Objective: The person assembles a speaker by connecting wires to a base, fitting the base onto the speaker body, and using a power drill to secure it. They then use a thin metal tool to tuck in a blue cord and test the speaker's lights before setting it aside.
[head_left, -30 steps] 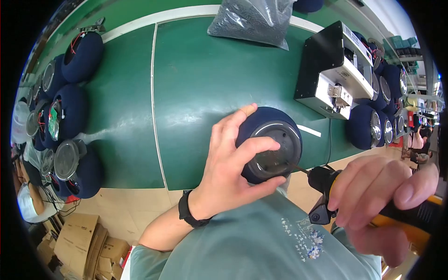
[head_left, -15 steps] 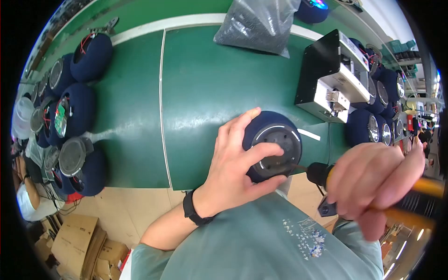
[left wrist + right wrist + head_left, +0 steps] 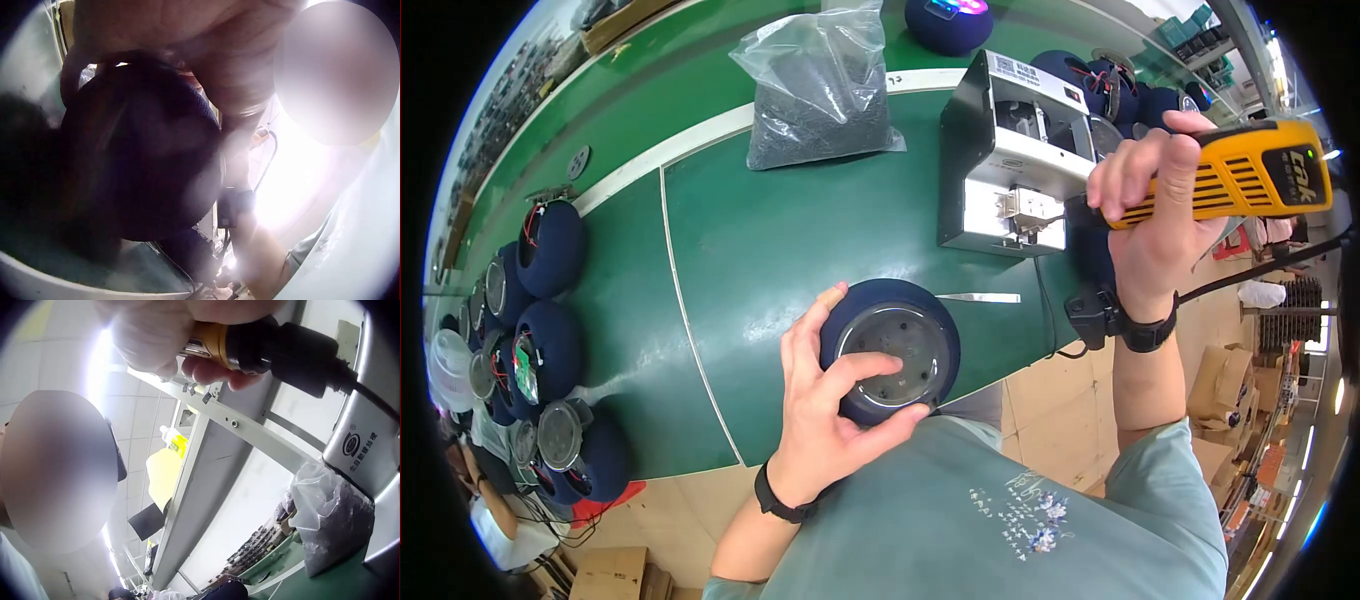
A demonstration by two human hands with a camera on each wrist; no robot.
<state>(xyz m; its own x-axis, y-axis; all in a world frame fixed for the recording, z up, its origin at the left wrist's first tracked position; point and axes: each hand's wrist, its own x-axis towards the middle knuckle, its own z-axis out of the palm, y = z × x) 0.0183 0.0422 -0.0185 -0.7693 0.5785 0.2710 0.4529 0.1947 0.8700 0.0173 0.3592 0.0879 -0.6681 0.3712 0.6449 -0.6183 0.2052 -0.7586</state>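
In the head view, my left hand (image 3: 815, 425) grips a round navy fabric-covered speaker (image 3: 835, 390) at the table's front edge. One finger presses on its clear, dark round base (image 3: 880, 340), which has several small holes and faces up. The left wrist view shows the speaker (image 3: 144, 150) as a large dark shape under that hand. My right hand (image 3: 1155, 205) grips a yellow and black electric screwdriver (image 3: 1250, 170). Its bit points at the metal outlet (image 3: 1030, 208) on the front of a screw feeder (image 3: 990, 160). The right wrist view shows the screwdriver (image 3: 250, 347) close to the feeder's side (image 3: 362, 444).
A clear bag (image 3: 820, 100) of small dark screws lies behind, left of the feeder. A lit speaker (image 3: 948, 25) stands at the back. More navy speakers (image 3: 550, 345) are grouped at the left, others behind the feeder. A thin white strip (image 3: 980, 297) lies beside the held speaker.
My right hand has carried the screwdriver away from the speaker's base, up to the feeder's outlet. My left hand keeps its hold on the speaker. The head view has turned to the right.
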